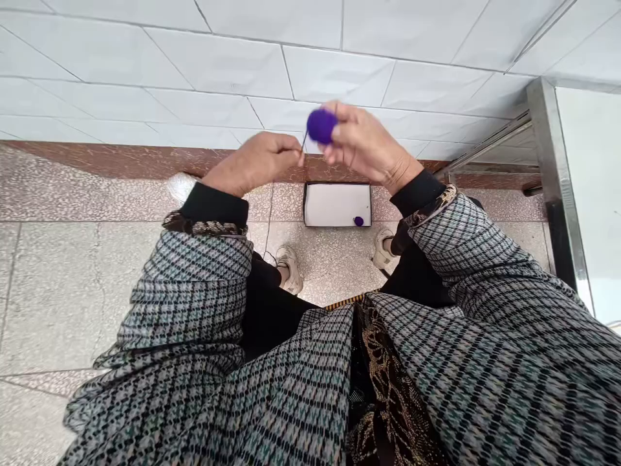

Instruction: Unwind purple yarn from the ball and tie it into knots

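One small purple piece point(358, 221): it lies inside the shallow box point(334, 200), at the near right corner; we judge this part may be finished, although we cannot be sure.
Purple ball point(321, 126): it is outside the box, held up beyond the far edge in our view; we judge that work on it is not yet complete.
Thin dark strand point(304, 139): it runs between the ball and the left hand point(262, 162), beyond the far edge of the box; whether it is thread or needle, we cannot tell.
Right hand point(366, 144): beyond the far right corner of the box, it grasps the ball, which touches its thumb and fingers.
Left hand: beyond the far left corner, its fingertips pinch the strand, with the ball near them; blur hides the details from us.
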Available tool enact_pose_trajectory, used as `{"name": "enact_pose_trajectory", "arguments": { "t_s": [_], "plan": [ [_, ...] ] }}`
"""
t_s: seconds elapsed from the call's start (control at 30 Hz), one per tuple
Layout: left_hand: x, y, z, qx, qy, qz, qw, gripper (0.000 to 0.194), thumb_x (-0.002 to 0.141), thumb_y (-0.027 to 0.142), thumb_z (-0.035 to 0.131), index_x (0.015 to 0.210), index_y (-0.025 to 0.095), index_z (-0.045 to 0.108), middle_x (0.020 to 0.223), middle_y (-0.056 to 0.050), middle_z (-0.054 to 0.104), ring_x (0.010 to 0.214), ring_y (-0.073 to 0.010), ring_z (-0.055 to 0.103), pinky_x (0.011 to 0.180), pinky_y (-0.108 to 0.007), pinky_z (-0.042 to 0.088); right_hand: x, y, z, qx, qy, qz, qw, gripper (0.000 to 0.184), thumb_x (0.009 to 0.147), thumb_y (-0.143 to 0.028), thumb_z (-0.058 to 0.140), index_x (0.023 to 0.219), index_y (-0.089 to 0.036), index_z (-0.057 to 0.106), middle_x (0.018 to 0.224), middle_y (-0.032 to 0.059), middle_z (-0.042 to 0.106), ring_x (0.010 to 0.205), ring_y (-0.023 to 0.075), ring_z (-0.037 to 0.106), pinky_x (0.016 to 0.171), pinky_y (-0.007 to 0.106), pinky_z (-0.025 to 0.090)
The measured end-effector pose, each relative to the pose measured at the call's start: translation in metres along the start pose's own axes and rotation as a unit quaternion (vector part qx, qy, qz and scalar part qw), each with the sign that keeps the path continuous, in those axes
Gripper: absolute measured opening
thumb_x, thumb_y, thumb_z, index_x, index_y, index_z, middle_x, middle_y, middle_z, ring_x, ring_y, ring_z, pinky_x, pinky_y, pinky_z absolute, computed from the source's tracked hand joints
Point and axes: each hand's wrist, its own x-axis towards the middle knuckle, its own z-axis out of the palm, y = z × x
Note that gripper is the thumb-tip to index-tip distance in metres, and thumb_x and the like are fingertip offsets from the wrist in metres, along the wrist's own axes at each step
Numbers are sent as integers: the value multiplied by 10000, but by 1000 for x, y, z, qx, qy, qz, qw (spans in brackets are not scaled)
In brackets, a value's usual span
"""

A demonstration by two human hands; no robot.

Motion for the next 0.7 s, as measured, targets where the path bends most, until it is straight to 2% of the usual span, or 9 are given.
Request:
{"name": "enact_pose_trajectory", "arguments": {
  "t_s": [0.07,0.13,0.23,0.3,0.33,0.4,0.47,0.57,0.7],
  "plan": [
    [0,3,8,-14,-57,6,998,190,906,325,588,803,173,640,680,3,521,682,-139,427,696,-306,353,7,1,1,2,82,-60,995,163,978,-66,558,979,-216,496,772,-42,612,654,84,609,640,173,528],
    [-3,9,12,-30,-94,9,995,232,903,378,609,794,176,648,701,-12,528,688,-149,454,705,-319,375,13,7,-1,-79,125,-44,988,223,941,-37,605,901,-218,480,709,-53,575,611,78,561,582,159,486],
    [-10,13,5,-77,-52,-5,996,254,905,423,643,788,198,635,683,-12,508,691,-154,422,733,-343,400,11,12,-2,-253,-24,66,965,266,831,19,718,801,-189,554,623,-43,555,545,77,505,459,162,385],
    [-12,8,-3,-83,6,-30,996,232,911,399,643,781,207,621,667,-4,495,696,-149,389,755,-349,408,4,7,2,-241,-130,107,956,244,822,54,711,845,-170,617,669,-27,611,544,79,537,459,162,417],
    [-12,4,-5,-77,24,-43,996,212,912,374,640,786,205,619,662,1,491,697,-145,380,764,-346,413,1,2,4,-188,-132,104,968,247,854,64,668,898,-173,618,700,-27,635,542,78,551,475,162,451],
    [-9,-1,-3,-68,18,-53,996,171,906,318,628,794,188,626,667,7,498,690,-133,390,769,-330,424,-2,-8,9,-49,-51,50,996,242,955,47,560,984,-193,576,752,-32,651,558,72,575,530,156,512],
    [-7,-1,5,-67,-40,-28,997,163,899,300,626,798,173,643,675,4,512,685,-132,437,761,-319,435,0,-13,12,41,48,-19,998,213,1038,-6,494,993,-210,539,790,-36,631,606,61,595,591,134,539],
    [-9,7,13,-56,-107,10,993,206,909,337,654,793,168,674,687,-10,538,700,-151,500,757,-320,445,6,-7,9,-56,127,-6,990,236,1006,9,537,918,-208,508,734,-43,577,586,63,550,542,136,489],
    [-18,11,-1,-53,-19,-26,998,203,953,291,641,806,153,662,719,-11,555,710,-138,466,765,-308,441,6,8,3,-275,-101,92,952,262,836,68,705,861,-162,581,688,-31,582,580,76,525,483,154,403]
  ]
}}
